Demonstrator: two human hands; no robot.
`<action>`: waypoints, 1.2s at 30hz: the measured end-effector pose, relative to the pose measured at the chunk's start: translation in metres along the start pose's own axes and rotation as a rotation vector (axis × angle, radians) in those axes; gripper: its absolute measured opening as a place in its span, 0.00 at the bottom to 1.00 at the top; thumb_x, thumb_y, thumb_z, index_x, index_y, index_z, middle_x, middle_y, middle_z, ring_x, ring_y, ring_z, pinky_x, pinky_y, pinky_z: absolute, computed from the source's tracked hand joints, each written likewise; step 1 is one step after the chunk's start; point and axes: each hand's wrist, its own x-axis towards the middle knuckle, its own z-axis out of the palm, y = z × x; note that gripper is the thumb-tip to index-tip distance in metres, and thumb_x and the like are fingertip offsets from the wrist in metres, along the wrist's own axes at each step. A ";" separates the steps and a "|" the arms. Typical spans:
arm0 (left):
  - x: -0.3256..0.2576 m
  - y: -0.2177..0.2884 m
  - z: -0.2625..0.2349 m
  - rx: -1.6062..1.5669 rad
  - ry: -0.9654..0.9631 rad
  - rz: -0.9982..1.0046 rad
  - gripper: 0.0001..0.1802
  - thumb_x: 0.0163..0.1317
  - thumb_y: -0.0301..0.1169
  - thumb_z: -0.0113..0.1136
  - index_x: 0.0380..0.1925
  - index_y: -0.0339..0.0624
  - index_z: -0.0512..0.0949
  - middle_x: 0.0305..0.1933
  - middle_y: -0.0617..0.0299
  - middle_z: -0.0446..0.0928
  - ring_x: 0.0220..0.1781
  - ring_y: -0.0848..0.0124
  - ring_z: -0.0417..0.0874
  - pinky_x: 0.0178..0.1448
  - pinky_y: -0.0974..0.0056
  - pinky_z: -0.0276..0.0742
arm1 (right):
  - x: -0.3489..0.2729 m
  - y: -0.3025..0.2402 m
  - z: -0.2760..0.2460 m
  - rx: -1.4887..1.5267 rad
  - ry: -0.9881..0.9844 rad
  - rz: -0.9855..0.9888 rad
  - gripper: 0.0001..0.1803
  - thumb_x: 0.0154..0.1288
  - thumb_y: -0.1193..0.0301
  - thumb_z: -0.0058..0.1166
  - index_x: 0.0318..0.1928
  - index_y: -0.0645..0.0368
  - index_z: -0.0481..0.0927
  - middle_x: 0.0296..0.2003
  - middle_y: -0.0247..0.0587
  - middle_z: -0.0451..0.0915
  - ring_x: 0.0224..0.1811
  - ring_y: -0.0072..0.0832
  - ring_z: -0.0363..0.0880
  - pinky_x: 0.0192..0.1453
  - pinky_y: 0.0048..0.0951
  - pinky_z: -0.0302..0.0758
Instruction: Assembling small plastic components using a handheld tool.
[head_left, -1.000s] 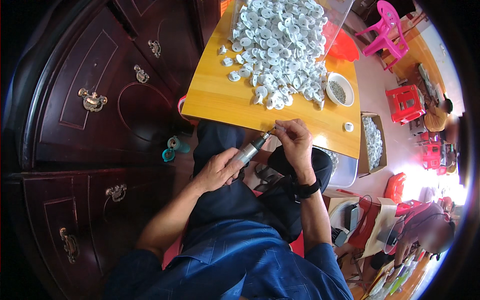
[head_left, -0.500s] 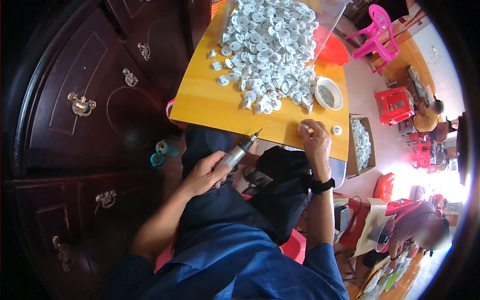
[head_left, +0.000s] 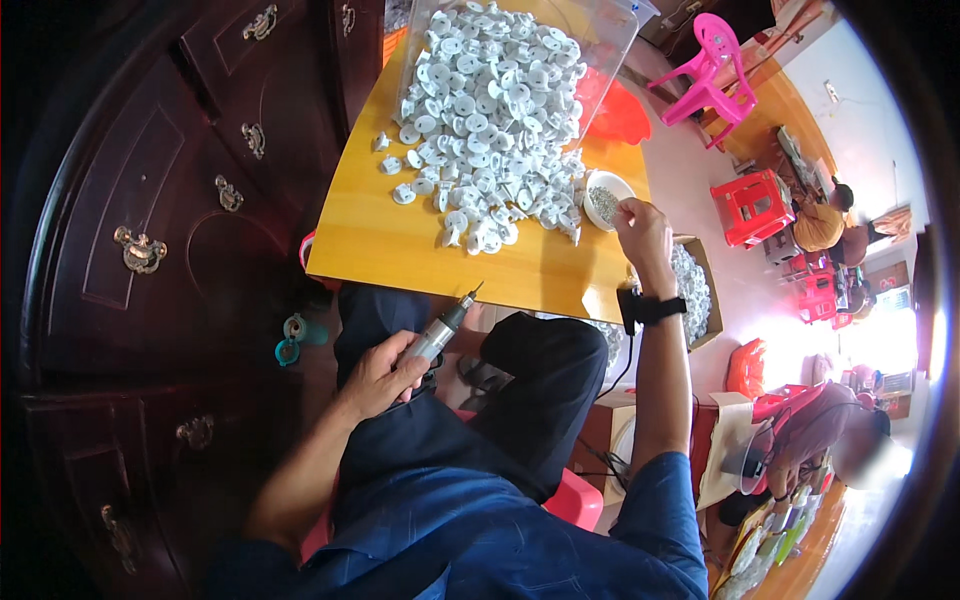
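Observation:
My left hand (head_left: 378, 375) grips a grey electric screwdriver (head_left: 442, 327) over my lap, its tip pointing up toward the yellow table's (head_left: 400, 250) near edge. My right hand (head_left: 640, 228) reaches over the table's right end, fingers pinched just beside a small white bowl of screws (head_left: 603, 198); whether it holds a screw is too small to tell. A large pile of white plastic parts (head_left: 490, 110) spills from a clear bag across the table's far half.
A dark wooden cabinet (head_left: 170, 200) with brass handles stands at left. A cardboard box of white parts (head_left: 692, 290) sits on the floor at right. Pink chair (head_left: 712, 60), red stools (head_left: 752, 205) and other people are at the far right.
My right hand has moved away from the screwdriver tip, out to the right to the bowl of screws. The left hand with the screwdriver has dropped a little toward my lap.

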 end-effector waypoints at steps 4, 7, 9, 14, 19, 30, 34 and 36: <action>0.000 -0.002 0.000 0.036 0.005 0.023 0.21 0.71 0.45 0.59 0.49 0.37 0.74 0.27 0.66 0.75 0.23 0.81 0.75 0.28 0.72 0.73 | 0.026 0.014 0.027 -0.128 -0.206 0.085 0.08 0.56 0.65 0.61 0.33 0.54 0.87 0.33 0.51 0.85 0.38 0.49 0.85 0.43 0.46 0.81; -0.003 -0.004 0.001 0.064 0.021 0.012 0.22 0.70 0.45 0.59 0.50 0.37 0.74 0.27 0.65 0.76 0.23 0.80 0.77 0.28 0.71 0.75 | 0.038 0.015 0.041 -0.221 -0.410 0.181 0.11 0.53 0.61 0.66 0.34 0.52 0.88 0.32 0.45 0.87 0.37 0.42 0.86 0.44 0.43 0.81; -0.001 -0.004 0.000 0.060 0.008 0.026 0.23 0.70 0.47 0.59 0.49 0.37 0.74 0.27 0.65 0.76 0.23 0.80 0.76 0.28 0.71 0.75 | 0.040 0.029 0.048 -0.227 -0.386 0.176 0.11 0.52 0.61 0.66 0.33 0.53 0.87 0.31 0.46 0.87 0.36 0.42 0.86 0.43 0.42 0.81; 0.001 -0.007 -0.004 0.029 0.021 0.032 0.24 0.70 0.49 0.60 0.49 0.37 0.73 0.27 0.65 0.75 0.22 0.80 0.76 0.28 0.72 0.74 | 0.043 0.032 0.051 -0.213 -0.379 0.174 0.10 0.52 0.63 0.66 0.31 0.54 0.86 0.30 0.46 0.86 0.36 0.43 0.86 0.42 0.42 0.80; 0.001 -0.001 -0.003 0.024 0.023 0.029 0.23 0.70 0.47 0.59 0.49 0.37 0.74 0.27 0.66 0.75 0.23 0.80 0.75 0.28 0.72 0.73 | 0.042 0.029 0.044 -0.117 -0.359 0.223 0.11 0.52 0.62 0.64 0.34 0.55 0.86 0.29 0.46 0.86 0.36 0.45 0.86 0.43 0.43 0.81; -0.005 -0.010 0.000 -0.003 -0.002 0.037 0.20 0.69 0.43 0.60 0.49 0.38 0.73 0.28 0.66 0.75 0.24 0.81 0.75 0.29 0.73 0.73 | 0.006 0.001 0.021 0.612 -0.060 0.376 0.08 0.59 0.72 0.56 0.38 0.61 0.83 0.28 0.36 0.82 0.25 0.21 0.79 0.31 0.24 0.76; 0.000 -0.003 -0.001 -0.008 -0.012 0.030 0.21 0.69 0.43 0.60 0.50 0.38 0.73 0.28 0.66 0.75 0.24 0.81 0.75 0.29 0.73 0.72 | -0.017 -0.014 0.010 0.908 -0.042 0.429 0.10 0.66 0.72 0.56 0.44 0.62 0.85 0.32 0.31 0.83 0.29 0.17 0.79 0.35 0.20 0.74; 0.000 -0.001 -0.002 -0.039 -0.011 0.020 0.20 0.70 0.43 0.60 0.50 0.38 0.73 0.29 0.66 0.75 0.24 0.82 0.74 0.29 0.73 0.72 | -0.027 -0.032 0.008 0.989 -0.058 0.452 0.10 0.68 0.71 0.57 0.46 0.62 0.84 0.33 0.30 0.82 0.30 0.18 0.78 0.36 0.21 0.75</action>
